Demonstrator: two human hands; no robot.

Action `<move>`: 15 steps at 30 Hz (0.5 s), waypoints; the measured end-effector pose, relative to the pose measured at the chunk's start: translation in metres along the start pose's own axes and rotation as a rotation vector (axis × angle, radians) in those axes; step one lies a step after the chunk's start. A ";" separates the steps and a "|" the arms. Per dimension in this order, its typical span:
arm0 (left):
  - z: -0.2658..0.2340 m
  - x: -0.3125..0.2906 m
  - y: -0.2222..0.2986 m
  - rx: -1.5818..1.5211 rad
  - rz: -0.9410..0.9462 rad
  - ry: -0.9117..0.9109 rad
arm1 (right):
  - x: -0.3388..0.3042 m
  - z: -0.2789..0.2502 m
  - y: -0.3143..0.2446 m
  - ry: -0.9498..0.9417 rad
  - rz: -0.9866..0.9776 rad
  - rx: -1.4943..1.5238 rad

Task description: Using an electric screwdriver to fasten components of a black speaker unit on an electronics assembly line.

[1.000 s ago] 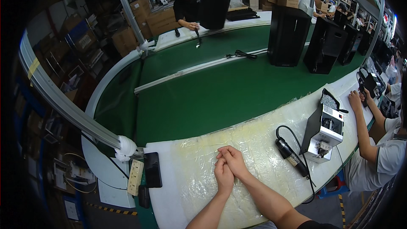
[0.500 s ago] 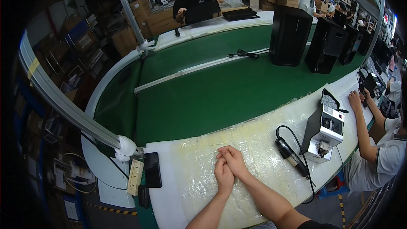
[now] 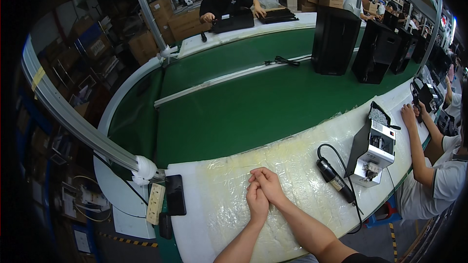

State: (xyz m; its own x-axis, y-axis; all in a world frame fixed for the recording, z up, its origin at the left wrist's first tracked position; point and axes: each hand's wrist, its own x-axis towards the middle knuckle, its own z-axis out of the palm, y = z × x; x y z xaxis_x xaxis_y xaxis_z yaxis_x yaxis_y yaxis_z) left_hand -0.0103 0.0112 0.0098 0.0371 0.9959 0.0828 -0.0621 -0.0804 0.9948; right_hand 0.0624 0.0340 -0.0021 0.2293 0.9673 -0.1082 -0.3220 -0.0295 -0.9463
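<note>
Coiled cable (image 3: 286,61) slid right; hands (image 3: 266,185) overlap over crinkled film (image 3: 226,195).

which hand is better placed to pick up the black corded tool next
Probably the right hand: the black corded tool lies off to its right, and the left hand sits farther away, with the right forearm in between.
</note>
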 end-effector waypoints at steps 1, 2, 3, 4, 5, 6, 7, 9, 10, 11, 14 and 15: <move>-0.003 0.001 -0.003 0.005 -0.011 -0.011 | 0.001 0.001 0.001 0.002 -0.002 0.000; -0.006 0.002 -0.005 0.009 -0.021 -0.022 | 0.001 0.003 0.002 0.004 -0.004 0.001; -0.005 0.002 -0.005 0.007 -0.023 -0.020 | 0.001 0.002 0.002 0.002 -0.002 0.001; -0.005 0.002 -0.006 0.004 -0.025 -0.018 | 0.001 0.002 0.003 -0.001 0.000 0.002; -0.005 0.002 -0.006 0.001 -0.027 -0.017 | 0.001 0.002 0.003 -0.003 0.001 0.003; -0.005 0.001 -0.007 -0.001 -0.028 -0.017 | 0.001 0.002 0.003 -0.002 0.003 0.005; -0.006 0.001 -0.008 -0.003 -0.028 -0.018 | 0.001 0.002 0.002 -0.002 0.005 0.007; -0.009 0.003 -0.010 -0.003 -0.024 -0.023 | 0.002 0.005 0.004 0.002 0.001 0.008; -0.011 0.004 -0.010 -0.001 -0.019 -0.027 | 0.002 0.008 0.005 0.006 -0.005 0.006; -0.014 0.006 -0.011 0.001 -0.014 -0.031 | 0.003 0.010 0.007 0.009 -0.011 0.004; -0.010 0.003 -0.010 0.019 -0.019 -0.008 | 0.001 0.008 0.001 -0.005 0.009 0.000; -0.014 0.005 -0.013 0.019 -0.014 -0.014 | 0.002 0.011 0.005 -0.001 0.001 0.000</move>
State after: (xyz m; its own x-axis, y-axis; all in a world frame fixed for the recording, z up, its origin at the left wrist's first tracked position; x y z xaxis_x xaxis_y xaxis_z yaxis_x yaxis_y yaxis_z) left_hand -0.0235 0.0173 -0.0032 0.0519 0.9962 0.0694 -0.0425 -0.0672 0.9968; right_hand 0.0517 0.0384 -0.0035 0.2284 0.9674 -0.1093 -0.3227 -0.0307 -0.9460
